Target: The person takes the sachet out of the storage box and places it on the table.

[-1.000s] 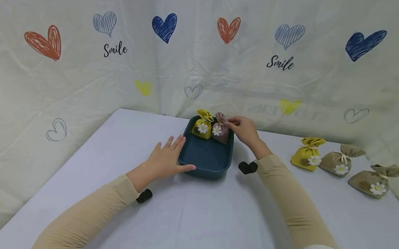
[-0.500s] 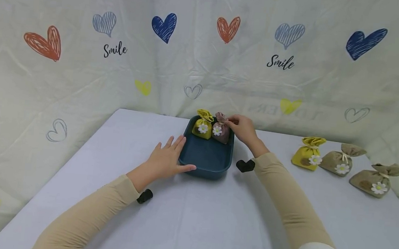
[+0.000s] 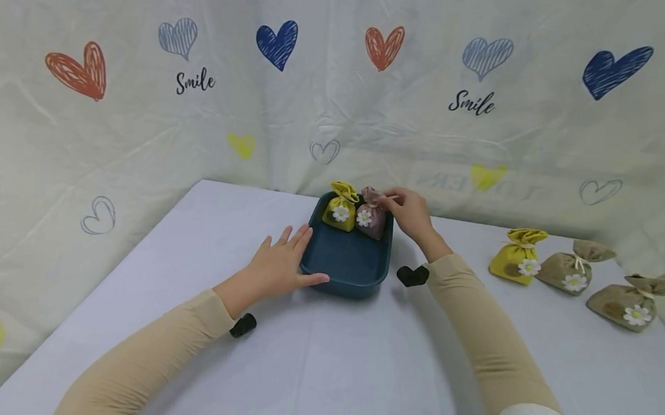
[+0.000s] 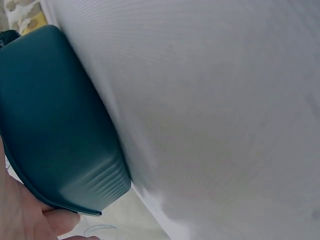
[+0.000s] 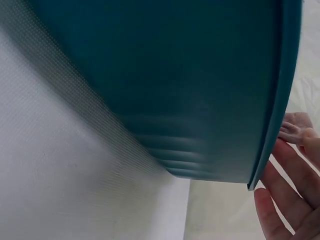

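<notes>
Five cloth pouches, two hands and one dark teal tray (image 3: 342,258) are in view on one white table (image 3: 319,364). Farthest left, one black wrist piece (image 3: 244,325) shows under the sleeve, left of the tray and nearer the wearer. The left hand (image 3: 274,267) rests on the tray's left rim, four fingers straight and slightly spread, thumb reaching along the near edge; it grips no pouch. Inside the tray, in its far left corner, stands one yellow pouch (image 3: 331,222). Just beside it, in the tray's far right corner, stands one mauve pouch (image 3: 375,228). The right hand (image 3: 410,214), at the tray's far right corner, pinches the gathered top of this mauve pouch, which lies on the hand's left. A second black wrist piece (image 3: 413,276) shows just right of the tray. Well to the tray's right are three more: one second yellow pouch (image 3: 508,262), then two brown pouches (image 3: 555,270), the last (image 3: 612,301) farthest from the tray. Each pouch carries one white flower.
</notes>
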`<move>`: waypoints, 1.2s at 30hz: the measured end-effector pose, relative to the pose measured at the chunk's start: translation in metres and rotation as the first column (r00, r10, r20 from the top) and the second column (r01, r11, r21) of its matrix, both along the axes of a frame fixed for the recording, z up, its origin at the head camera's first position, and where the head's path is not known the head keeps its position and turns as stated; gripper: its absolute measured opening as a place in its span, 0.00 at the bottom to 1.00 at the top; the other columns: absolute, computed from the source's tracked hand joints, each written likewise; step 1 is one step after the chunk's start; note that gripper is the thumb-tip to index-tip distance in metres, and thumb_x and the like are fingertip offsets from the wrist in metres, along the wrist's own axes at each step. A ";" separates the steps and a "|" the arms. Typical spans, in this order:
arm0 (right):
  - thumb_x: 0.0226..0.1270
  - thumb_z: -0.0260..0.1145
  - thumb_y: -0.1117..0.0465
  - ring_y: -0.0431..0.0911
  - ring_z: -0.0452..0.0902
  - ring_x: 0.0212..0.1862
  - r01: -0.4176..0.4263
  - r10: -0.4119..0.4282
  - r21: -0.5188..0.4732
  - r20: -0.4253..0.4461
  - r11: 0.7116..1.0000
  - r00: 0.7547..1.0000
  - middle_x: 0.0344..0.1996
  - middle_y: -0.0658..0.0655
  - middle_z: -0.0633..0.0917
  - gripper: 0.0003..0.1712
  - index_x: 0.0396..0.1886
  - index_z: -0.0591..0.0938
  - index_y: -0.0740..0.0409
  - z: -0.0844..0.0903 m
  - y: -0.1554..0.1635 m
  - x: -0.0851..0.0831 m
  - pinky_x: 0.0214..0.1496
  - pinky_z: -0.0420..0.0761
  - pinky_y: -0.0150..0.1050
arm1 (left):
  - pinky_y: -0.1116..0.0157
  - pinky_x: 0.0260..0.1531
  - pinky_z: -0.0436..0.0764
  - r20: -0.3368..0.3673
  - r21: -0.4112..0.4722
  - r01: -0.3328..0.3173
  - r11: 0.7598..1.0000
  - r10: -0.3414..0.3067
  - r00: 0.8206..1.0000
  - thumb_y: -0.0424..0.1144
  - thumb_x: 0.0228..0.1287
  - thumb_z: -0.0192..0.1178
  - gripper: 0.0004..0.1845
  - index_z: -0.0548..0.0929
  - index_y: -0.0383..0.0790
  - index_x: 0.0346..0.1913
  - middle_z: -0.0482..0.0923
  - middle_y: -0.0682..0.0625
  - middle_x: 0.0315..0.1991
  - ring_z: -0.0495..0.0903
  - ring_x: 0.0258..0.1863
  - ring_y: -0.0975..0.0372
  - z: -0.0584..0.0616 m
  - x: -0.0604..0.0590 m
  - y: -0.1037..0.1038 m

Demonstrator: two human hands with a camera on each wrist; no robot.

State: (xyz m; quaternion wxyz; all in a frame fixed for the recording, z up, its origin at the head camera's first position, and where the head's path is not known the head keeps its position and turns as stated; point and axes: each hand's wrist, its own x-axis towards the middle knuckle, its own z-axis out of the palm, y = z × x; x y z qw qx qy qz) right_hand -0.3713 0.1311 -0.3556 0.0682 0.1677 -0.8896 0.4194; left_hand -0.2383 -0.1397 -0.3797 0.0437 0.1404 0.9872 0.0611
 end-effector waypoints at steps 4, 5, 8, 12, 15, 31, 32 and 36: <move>0.81 0.60 0.56 0.60 0.85 0.50 -0.019 0.019 -0.028 0.002 0.999 1.000 0.45 0.68 0.88 0.17 0.56 0.84 0.65 0.003 0.002 0.001 0.56 0.79 0.57 | 0.37 0.73 0.49 0.006 0.000 -0.002 1.000 0.002 1.000 0.80 0.63 0.48 0.61 0.44 0.41 0.84 0.41 0.47 0.84 0.42 0.81 0.47 0.000 -0.001 0.000; 0.81 0.60 0.57 0.60 0.85 0.50 -0.026 0.026 -0.041 0.003 0.999 1.000 0.46 0.69 0.88 0.17 0.56 0.84 0.66 0.004 0.003 0.002 0.56 0.80 0.56 | 0.37 0.73 0.49 0.007 0.001 -0.002 1.000 0.002 1.000 0.80 0.63 0.48 0.61 0.44 0.41 0.84 0.41 0.47 0.84 0.42 0.81 0.47 0.000 -0.001 0.000; 0.81 0.60 0.57 0.61 0.85 0.50 -0.037 0.039 -0.098 0.021 0.994 0.999 0.48 0.70 0.87 0.18 0.58 0.82 0.68 0.007 0.004 0.003 0.55 0.82 0.55 | 0.37 0.73 0.49 0.005 0.004 0.002 1.000 -0.002 1.000 0.80 0.63 0.49 0.61 0.45 0.41 0.84 0.41 0.47 0.83 0.42 0.81 0.47 0.000 -0.001 0.000; 0.82 0.59 0.56 0.61 0.84 0.53 -0.043 0.052 -0.171 0.049 0.984 0.997 0.53 0.71 0.85 0.21 0.60 0.80 0.68 0.009 0.006 0.002 0.54 0.84 0.52 | 0.37 0.73 0.49 0.003 0.009 0.001 1.000 -0.001 1.000 0.80 0.62 0.49 0.61 0.45 0.41 0.84 0.41 0.47 0.83 0.42 0.81 0.47 -0.002 -0.002 0.000; 0.82 0.58 0.55 0.61 0.84 0.55 -0.049 0.064 -0.221 0.059 0.974 0.996 0.55 0.70 0.84 0.21 0.61 0.80 0.67 0.011 0.007 0.002 0.53 0.84 0.50 | 0.37 0.73 0.49 0.004 0.011 0.000 1.000 0.000 1.000 0.80 0.62 0.49 0.61 0.45 0.41 0.84 0.41 0.47 0.84 0.42 0.81 0.47 -0.003 -0.002 0.000; 0.81 0.60 0.53 0.58 0.84 0.55 -0.065 0.085 -0.360 0.041 0.931 0.996 0.55 0.70 0.83 0.23 0.61 0.78 0.67 0.028 0.007 0.015 0.53 0.84 0.50 | 0.38 0.73 0.50 -0.001 -0.004 0.004 1.000 -0.004 1.000 0.80 0.62 0.49 0.61 0.44 0.41 0.84 0.41 0.47 0.83 0.42 0.81 0.47 0.001 -0.001 0.000; 0.81 0.60 0.53 0.58 0.84 0.55 -0.065 0.086 -0.360 0.042 0.931 0.995 0.55 0.70 0.83 0.23 0.61 0.78 0.67 0.029 0.007 0.016 0.54 0.84 0.50 | 0.37 0.73 0.49 0.001 -0.002 0.003 1.000 -0.003 1.000 0.80 0.62 0.49 0.61 0.44 0.41 0.84 0.41 0.47 0.83 0.42 0.81 0.47 0.001 -0.001 0.001; 0.81 0.60 0.54 0.61 0.83 0.56 -0.072 0.092 -0.358 0.039 0.931 0.995 0.54 0.72 0.83 0.23 0.61 0.78 0.69 0.032 0.007 0.019 0.54 0.83 0.52 | 0.38 0.74 0.49 0.016 0.003 -0.003 1.000 0.003 1.000 0.80 0.63 0.49 0.61 0.44 0.42 0.84 0.40 0.48 0.84 0.41 0.81 0.47 0.002 0.000 0.001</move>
